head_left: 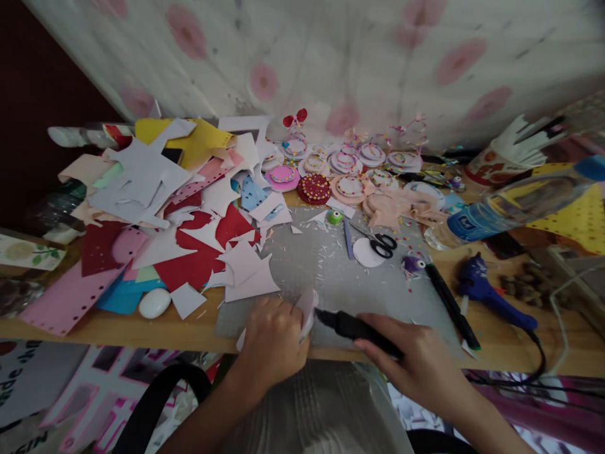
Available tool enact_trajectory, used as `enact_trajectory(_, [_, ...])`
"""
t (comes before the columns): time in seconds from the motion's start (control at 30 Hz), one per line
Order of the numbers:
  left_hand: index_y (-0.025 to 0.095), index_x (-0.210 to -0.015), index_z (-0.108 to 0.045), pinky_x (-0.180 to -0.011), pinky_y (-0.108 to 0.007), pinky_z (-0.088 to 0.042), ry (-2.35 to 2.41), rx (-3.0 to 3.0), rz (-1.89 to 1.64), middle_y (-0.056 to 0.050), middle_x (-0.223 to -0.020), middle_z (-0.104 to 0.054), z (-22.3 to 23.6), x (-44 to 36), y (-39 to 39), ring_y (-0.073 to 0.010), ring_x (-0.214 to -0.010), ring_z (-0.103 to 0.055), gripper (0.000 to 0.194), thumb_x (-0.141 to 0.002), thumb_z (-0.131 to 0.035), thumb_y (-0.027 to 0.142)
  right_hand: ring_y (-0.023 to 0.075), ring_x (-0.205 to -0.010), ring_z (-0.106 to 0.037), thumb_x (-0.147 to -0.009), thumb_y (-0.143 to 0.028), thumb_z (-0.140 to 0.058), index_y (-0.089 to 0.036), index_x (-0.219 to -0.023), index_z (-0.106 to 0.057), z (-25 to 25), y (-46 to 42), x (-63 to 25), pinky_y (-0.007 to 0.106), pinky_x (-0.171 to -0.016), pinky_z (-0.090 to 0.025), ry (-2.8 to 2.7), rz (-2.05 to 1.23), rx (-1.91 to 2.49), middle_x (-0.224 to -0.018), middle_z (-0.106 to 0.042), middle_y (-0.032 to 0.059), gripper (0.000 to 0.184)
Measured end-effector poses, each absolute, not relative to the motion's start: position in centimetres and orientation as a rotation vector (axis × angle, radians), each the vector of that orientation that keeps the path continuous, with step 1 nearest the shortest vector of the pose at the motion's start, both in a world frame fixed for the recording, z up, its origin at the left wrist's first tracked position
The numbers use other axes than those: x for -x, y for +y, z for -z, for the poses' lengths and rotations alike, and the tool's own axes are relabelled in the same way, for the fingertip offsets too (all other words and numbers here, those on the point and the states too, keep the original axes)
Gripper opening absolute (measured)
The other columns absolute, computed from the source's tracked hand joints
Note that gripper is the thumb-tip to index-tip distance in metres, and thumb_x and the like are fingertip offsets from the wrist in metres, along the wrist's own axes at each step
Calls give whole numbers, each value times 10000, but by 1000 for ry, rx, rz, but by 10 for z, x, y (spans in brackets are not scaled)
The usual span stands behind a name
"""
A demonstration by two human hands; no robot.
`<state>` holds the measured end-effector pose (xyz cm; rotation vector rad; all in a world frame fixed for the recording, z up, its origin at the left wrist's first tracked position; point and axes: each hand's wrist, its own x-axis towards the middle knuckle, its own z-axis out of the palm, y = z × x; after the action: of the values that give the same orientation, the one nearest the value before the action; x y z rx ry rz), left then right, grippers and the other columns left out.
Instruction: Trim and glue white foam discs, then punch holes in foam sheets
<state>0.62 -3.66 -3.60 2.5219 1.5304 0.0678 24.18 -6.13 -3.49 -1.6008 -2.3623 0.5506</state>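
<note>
Near the front edge of the cutting mat, my left hand is closed round a pale piece of craft foam or card, much of it hidden by the fingers. My right hand grips a black craft knife, its tip pointing left, right beside the pale piece; whether it touches cannot be told. Ahead on the mat lie black-handled scissors, a white disc, a purple stick and a small green ball with an eye.
Coloured foam scraps heap up at left, beside a white egg-shaped object. Small decorated layered discs line the back. At right are a water bottle, a blue glue gun, a black marker and a paper cup.
</note>
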Motion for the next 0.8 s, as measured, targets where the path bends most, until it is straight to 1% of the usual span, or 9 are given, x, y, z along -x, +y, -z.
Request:
enact_trajectory(0.07, [160,-728,-658,-671,-421,-463,1526,-2506,-54,-83,-717,-669,35,-7,-37,-280,-737,-631,126,-768,-549,211,198,-723,-731,-948,-468,-452,-218,-1095,-665,27,-62,-237,255,-566,-524,-2419,-628,1517,-933,-764,76,359])
enact_trajectory(0.17, [161,-702,-650,-658,-423,-462,1538,-2503,-66,-84,-707,-663,36,-7,-38,-286,-729,-630,105,-738,-560,200,198,-714,-731,-943,-452,-474,-226,-1103,-665,22,-61,-235,258,-577,-529,-2434,-641,1497,-929,-765,73,336])
enact_trajectory(0.43, [169,-690,-643,-628,-419,-448,1530,-2565,-147,-78,-668,-648,38,-9,-35,-278,-693,-621,132,-761,-533,187,207,-715,-730,-938,-488,-458,-247,-1097,-669,38,-56,-239,260,-552,-503,-2375,-553,1627,-943,-764,68,358])
enact_trajectory(0.5, [164,-689,-644,-621,-418,-446,1509,-2594,-136,-81,-665,-644,39,-8,-38,-277,-680,-615,138,-764,-531,190,227,-647,-718,-914,-510,-478,-240,-1036,-694,48,-48,-248,267,-485,-458,-2330,-410,1809,-840,-765,75,366])
enact_trajectory(0.53, [162,-689,-643,-617,-416,-444,1506,-2599,-133,-82,-664,-641,39,-7,-40,-275,-673,-613,143,-769,-529,196,237,-583,-700,-902,-519,-487,-239,-975,-709,53,-44,-253,269,-442,-416,-2279,-324,1937,-740,-753,72,365])
enact_trajectory(0.6, [161,-705,-646,-613,-409,-441,1513,-2592,-144,-82,-668,-638,40,-6,-43,-274,-672,-613,164,-793,-518,212,239,-495,-659,-886,-553,-485,-239,-931,-711,60,-39,-262,272,-413,-362,-2214,-318,2068,-610,-710,57,390])
enact_trajectory(0.7, [161,-728,-655,-614,-395,-432,1522,-2565,-171,-83,-664,-637,42,-4,-42,-274,-675,-618,227,-844,-473,230,206,-490,-622,-899,-582,-441,-229,-971,-680,63,-39,-265,271,-449,-370,-2078,-575,1996,-615,-685,39,432])
enact_trajectory(0.73, [160,-718,-655,-610,-388,-426,1528,-2544,-178,-87,-658,-637,43,-3,-40,-273,-670,-618,254,-858,-457,239,191,-497,-606,-907,-579,-426,-224,-959,-666,62,-40,-263,265,-458,-374,-2018,-686,1944,-615,-668,29,432])
enact_trajectory(0.8, [165,-667,-640,-595,-363,-408,1559,-2433,-210,-87,-629,-630,44,2,-35,-255,-639,-612,328,-890,-423,269,165,-513,-571,-916,-563,-411,-215,-873,-635,62,-40,-256,251,-471,-380,-1899,-895,1852,-594,-615,10,415])
